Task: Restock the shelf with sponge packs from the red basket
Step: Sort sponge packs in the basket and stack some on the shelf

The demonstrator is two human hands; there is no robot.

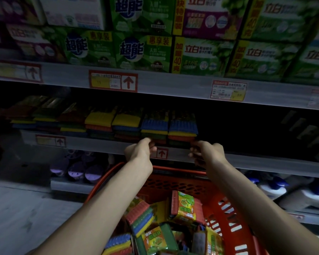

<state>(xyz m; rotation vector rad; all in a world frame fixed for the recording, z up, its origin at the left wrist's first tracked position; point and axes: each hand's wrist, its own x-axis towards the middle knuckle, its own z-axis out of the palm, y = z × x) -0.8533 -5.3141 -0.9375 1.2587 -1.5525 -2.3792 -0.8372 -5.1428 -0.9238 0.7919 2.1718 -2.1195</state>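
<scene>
Glossy film-wrapped sponge packs, plastic basket

One wide-angle camera, worn on the head, looks forward and down from close range: shelf just beyond the left hand and right hand, basket beneath them.

Green cardboard cartons above the grey shelf rail, left half: "超能", with a yellow banner reading "惠享装".
Green-and-white cartons above the rail's right half: "立白", with a yellow strip reading "加量40克".
Red-framed tag on the rail: upward arrow; small print illegible.
</scene>
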